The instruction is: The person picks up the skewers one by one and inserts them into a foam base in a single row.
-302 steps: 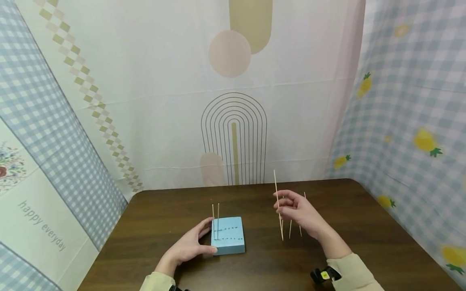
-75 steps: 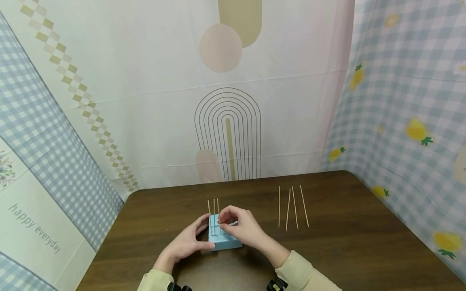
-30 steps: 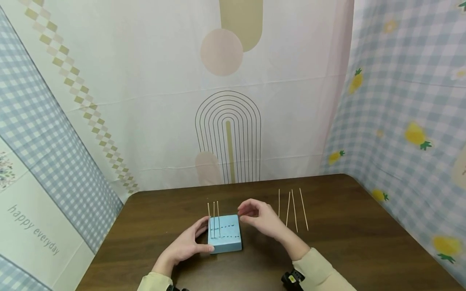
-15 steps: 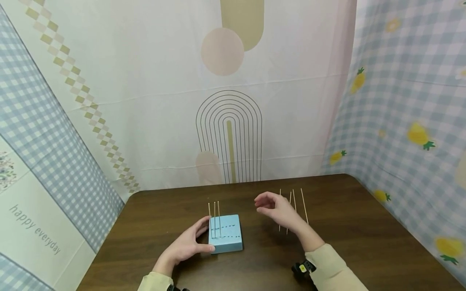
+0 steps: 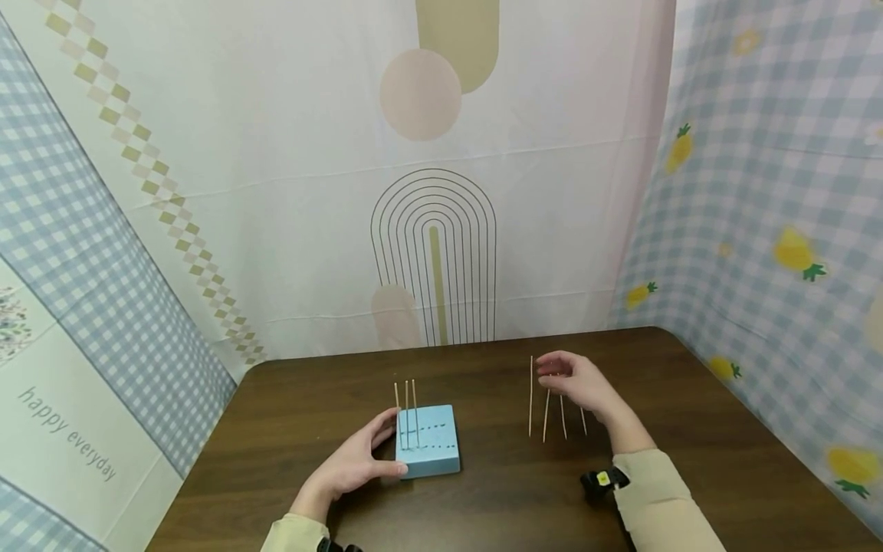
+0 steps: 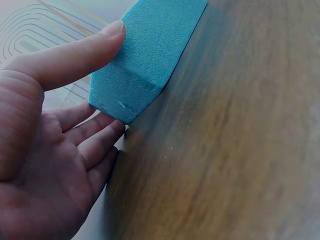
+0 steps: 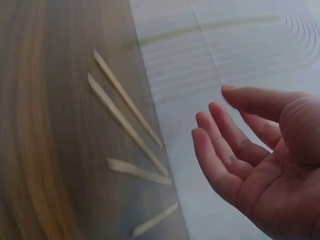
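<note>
My left hand (image 5: 355,460) holds a light blue foam block (image 5: 438,462) on the table, thumb on the near side and fingers behind its left end. In the left wrist view the thumb presses the block (image 6: 155,45) while the fingertips lie at its lower corner. Three bamboo skewers (image 5: 416,399) stand upright at the block's left side, and rows of dark dots run across its top. Over several loose skewers (image 5: 530,399), my right hand (image 5: 579,383) hovers with fingers loosely bent. The right wrist view shows nothing between the thumb and fingers of this hand (image 7: 265,170).
The dark wooden table (image 5: 497,498) has a straight back edge against a white patterned cloth (image 5: 317,230). Checked cloths hang at the left and right (image 5: 759,230). A black wrist strap (image 5: 604,481) sits on each arm.
Ten seconds ago two skewers stood in the block and my right hand held another; now three stand there. The right hand has since let go and moved right, over the loose skewers. The left hand stays.
</note>
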Demonstrator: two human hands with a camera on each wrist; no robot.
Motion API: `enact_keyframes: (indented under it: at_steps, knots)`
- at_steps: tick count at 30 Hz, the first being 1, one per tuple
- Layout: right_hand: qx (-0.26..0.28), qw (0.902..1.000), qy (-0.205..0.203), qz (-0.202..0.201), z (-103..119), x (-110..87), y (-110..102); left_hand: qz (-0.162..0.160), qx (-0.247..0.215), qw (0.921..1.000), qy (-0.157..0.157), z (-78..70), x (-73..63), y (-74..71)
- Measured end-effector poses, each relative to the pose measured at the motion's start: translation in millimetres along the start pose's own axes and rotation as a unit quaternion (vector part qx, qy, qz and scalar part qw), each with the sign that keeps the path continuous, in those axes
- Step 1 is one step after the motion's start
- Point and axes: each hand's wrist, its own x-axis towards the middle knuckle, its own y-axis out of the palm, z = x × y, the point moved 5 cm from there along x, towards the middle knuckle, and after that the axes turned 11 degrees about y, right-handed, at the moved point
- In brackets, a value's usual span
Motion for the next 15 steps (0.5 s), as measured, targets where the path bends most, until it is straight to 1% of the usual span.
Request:
enact_keyframes:
  at_steps: [3, 8, 15]
  knots:
    - [-0.003, 0.9998, 0.015, -0.016, -13, -0.3, -14, -0.001, 0.001, 1.0000, 0.001, -0.1, -0.2, -0.2]
    - [0.003, 0.9992, 0.030, -0.027, -30, -0.6, -30, -0.002, 0.002, 1.0000, 0.002, -1.5, -0.7, -0.4]
    - [0.009, 0.9976, 0.058, -0.037, -46, -1.2, -41, -0.003, 0.000, 1.0000, 0.004, -3.1, -0.1, -0.5]
